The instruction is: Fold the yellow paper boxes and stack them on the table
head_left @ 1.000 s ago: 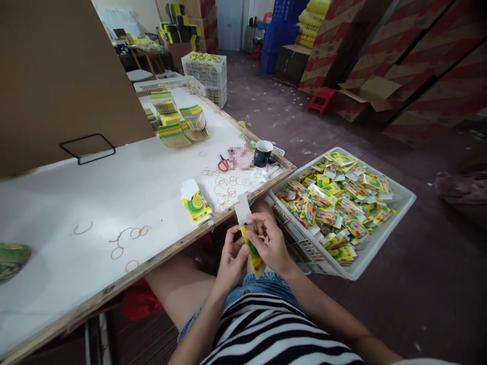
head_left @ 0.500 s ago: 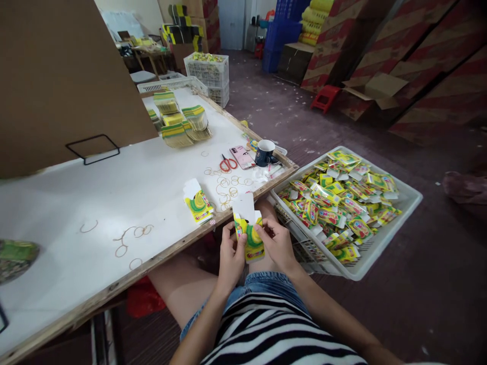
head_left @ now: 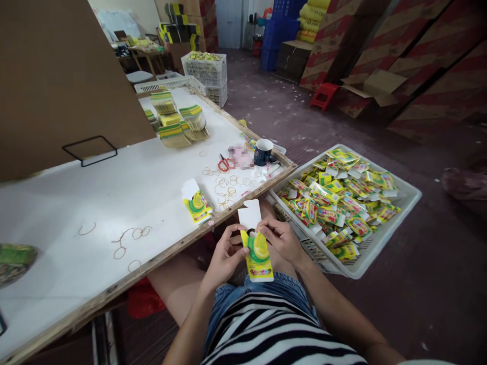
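Over my lap, a yellow and green printed carton [head_left: 258,253] with a raised white flap is held between both hands. My left hand [head_left: 228,253] grips its left edge with thumb and fingers. My right hand [head_left: 279,241] pinches the upper right edge, close to the opening under the flap. Beside my hands, on the table edge, lies a small pile of similar flat cartons [head_left: 197,205]. To the right, a white plastic crate [head_left: 409,200] holds many yellow packets [head_left: 342,203].
On the white table [head_left: 95,192] are loose rubber bands [head_left: 226,192], red scissors [head_left: 225,163], a dark mug [head_left: 263,152] and bundled card stacks [head_left: 178,124]. A large cardboard box [head_left: 68,91] stands at left. Beyond the crate are a red stool [head_left: 324,96] and stacked cartons [head_left: 429,76].
The carton has come slightly nearer my body and shows more of its printed front. Both hands have shifted along its edges, the right one now pinching near the top opening.
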The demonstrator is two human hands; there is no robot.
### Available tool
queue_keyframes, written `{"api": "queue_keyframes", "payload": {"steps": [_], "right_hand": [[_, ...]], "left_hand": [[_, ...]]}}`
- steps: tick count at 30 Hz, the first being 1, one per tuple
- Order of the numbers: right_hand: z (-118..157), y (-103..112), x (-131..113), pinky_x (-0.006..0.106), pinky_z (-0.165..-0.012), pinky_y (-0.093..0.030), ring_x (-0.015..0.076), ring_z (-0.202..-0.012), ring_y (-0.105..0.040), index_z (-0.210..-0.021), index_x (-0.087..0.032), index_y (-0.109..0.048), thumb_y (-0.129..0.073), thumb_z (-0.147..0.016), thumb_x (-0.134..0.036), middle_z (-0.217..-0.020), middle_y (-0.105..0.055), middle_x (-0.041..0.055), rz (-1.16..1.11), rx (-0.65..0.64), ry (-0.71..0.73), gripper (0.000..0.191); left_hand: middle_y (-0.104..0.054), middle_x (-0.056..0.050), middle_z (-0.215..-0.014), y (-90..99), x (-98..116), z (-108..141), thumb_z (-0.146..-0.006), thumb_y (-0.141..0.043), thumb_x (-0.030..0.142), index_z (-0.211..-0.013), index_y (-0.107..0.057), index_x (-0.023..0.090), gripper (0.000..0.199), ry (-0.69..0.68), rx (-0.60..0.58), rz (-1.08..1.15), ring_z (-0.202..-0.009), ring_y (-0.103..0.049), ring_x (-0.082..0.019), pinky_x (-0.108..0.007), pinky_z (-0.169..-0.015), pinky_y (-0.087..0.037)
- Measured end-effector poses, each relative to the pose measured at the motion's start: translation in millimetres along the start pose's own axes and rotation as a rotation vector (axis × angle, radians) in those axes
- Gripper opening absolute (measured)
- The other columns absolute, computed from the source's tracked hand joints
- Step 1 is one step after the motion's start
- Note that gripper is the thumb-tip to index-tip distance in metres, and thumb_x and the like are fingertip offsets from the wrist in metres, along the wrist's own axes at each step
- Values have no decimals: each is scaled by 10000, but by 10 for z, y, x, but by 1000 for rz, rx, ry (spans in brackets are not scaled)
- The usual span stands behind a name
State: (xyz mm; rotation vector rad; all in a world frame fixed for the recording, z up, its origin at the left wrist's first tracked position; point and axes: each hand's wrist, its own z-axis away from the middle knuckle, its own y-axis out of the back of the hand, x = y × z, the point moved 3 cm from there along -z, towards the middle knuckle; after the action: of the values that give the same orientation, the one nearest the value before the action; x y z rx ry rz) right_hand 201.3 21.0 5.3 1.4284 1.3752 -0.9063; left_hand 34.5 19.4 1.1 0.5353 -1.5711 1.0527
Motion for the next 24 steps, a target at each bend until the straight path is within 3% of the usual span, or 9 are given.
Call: {"api": "queue_keyframes", "payload": {"steps": [3, 6, 8, 10, 12, 14, 17, 21, 24], "right_hand": [[-9, -1, -12, 280, -636, -444, 154, -683, -571, -734, -184, -636, -514, -945, -358, -712, -608, 26, 90, 52, 66, 299], [2, 4, 34, 284, -652, -480, 168, -743, -610, -972, -205, -638, -558, -920, -368, -857, -656, 44, 52, 169, 14, 189], [12, 37, 64, 294, -691, -505, 176, -791, -636, -1119, -223, -601, -560, -918, -386, -946, -679, 56, 12, 253, -36, 262], [12, 87, 65, 319, -791, -504, 192, -877, -642, -1092, -221, -639, -518, -940, -401, -978, -690, 67, 17, 279, -37, 265], [1, 128, 62, 324, -820, -490, 195, -896, -632, -1034, -206, -683, -493, -948, -403, -968, -694, 73, 26, 215, -59, 287], [-11, 135, 70, 289, -695, -480, 167, -750, -605, -1100, -192, -670, -544, -915, -386, -854, -680, 45, 27, 63, -134, 296], [-17, 105, 79, 233, -506, -351, 111, -529, -461, -1242, -184, -570, -615, -845, -318, -671, -598, -33, 76, -148, -235, 422], [-46, 84, 64, 220, -507, -313, 107, -513, -450, -1126, -182, -562, -609, -798, -235, -580, -548, -68, 271, -107, -256, 336], [-52, 40, 64, 222, -514, -345, 119, -498, -493, -1113, -189, -542, -607, -801, -242, -543, -539, -79, 303, -61, -264, 323]], "left_hand": [[-708, -62, -1029, -2, -25, -11, -824, -702, 240, -1236, -383, 255, 521, 12, 13, 25, -906, -697, -188, -241, -708, -544], [-704, -78, -1073, 9, -57, -30, -815, -712, 253, -1363, -295, 280, 689, 42, 14, 0, -918, -699, -199, -255, -708, -555], [-703, -95, -1080, 23, -74, -43, -818, -706, 285, -1318, -400, 237, 588, 40, 28, -49, -928, -697, -212, -275, -739, -561], [-696, -106, -1109, 48, -83, -57, -831, -688, 308, -1257, -487, 210, 481, 12, 86, -119, -935, -694, -217, -284, -762, -561], [-679, -110, -1164, 68, -87, -66, -850, -660, 308, -1256, -511, 212, 443, -14, 153, -219, -946, -692, -215, -283, -769, -559], [-660, -111, -1214, 70, -83, -72, -864, -637, 297, -1270, -520, 217, 430, -38, 188, -330, -981, -683, -217, -288, -795, -555], [-639, -113, -1258, 55, -75, -73, -879, -607, 277, -1300, -515, 220, 434, -59, 178, -406, -1062, -654, -228, -318, -875, -539], [-659, -121, -1222, 28, -86, -67, -902, -573, 276, -1359, -459, 207, 477, -22, 96, -364, -1106, -633, -230, -365, -977, -489], [-667, -122, -1201, 23, -69, -71, -889, -600, 304, -1361, -444, 199, 508, -9, 105, -305, -1100, -635, -232, -377, -990, -479]]}}
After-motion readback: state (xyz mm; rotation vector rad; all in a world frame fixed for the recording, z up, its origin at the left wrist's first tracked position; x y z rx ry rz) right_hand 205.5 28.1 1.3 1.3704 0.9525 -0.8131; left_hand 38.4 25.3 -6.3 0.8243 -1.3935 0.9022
